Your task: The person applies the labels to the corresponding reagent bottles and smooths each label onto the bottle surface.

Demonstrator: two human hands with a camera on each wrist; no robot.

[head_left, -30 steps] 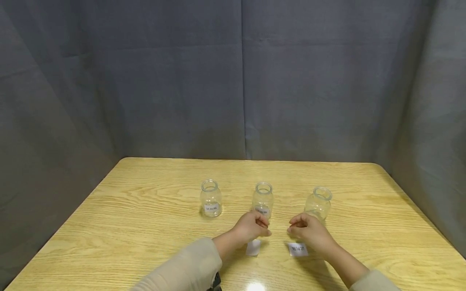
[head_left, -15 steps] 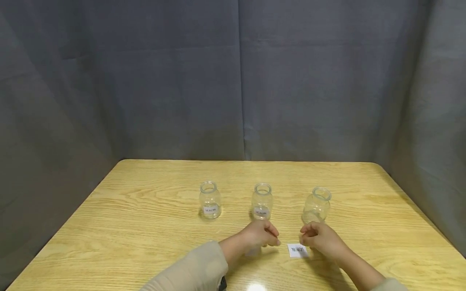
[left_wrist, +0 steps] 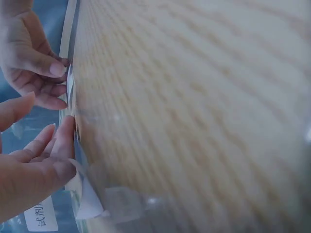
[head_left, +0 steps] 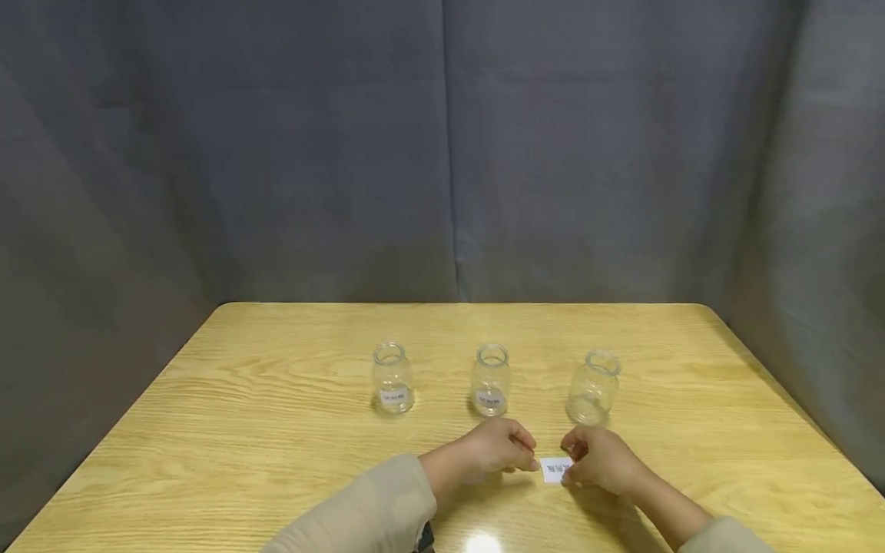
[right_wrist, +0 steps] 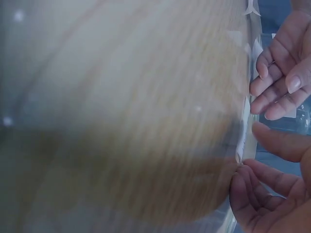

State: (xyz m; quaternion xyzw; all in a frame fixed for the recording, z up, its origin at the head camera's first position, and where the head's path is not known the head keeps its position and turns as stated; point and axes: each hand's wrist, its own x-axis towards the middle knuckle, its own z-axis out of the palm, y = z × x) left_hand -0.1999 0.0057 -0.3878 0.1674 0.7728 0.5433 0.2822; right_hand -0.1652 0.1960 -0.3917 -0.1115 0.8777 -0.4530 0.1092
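Note:
A small white label (head_left: 553, 469) with dark print lies flat on the table between both hands. My right hand (head_left: 603, 462) is at its right edge, thumb and forefinger spread and touching down there. My left hand (head_left: 499, 447) hovers just left of the label, fingers loosely bent with nothing visible between them. In the left wrist view a curled white piece of paper (left_wrist: 88, 200) shows by the left thumb; in the head view that spot is mostly hidden under the hand. Three clear glass jars stand behind the hands: left (head_left: 392, 376), middle (head_left: 491, 376) and right (head_left: 593, 388).
The left jar bears a white label (head_left: 394, 395), and so does the middle jar, its label (head_left: 490, 399) facing me. No label shows on the right jar. The wooden table (head_left: 242, 430) is bounded by a grey curtain (head_left: 311, 153) at the back and sides.
Both hands have come down toward the near side of the table. The right hand has moved from beyond the label to its right edge. The left hand has shifted right, close to it.

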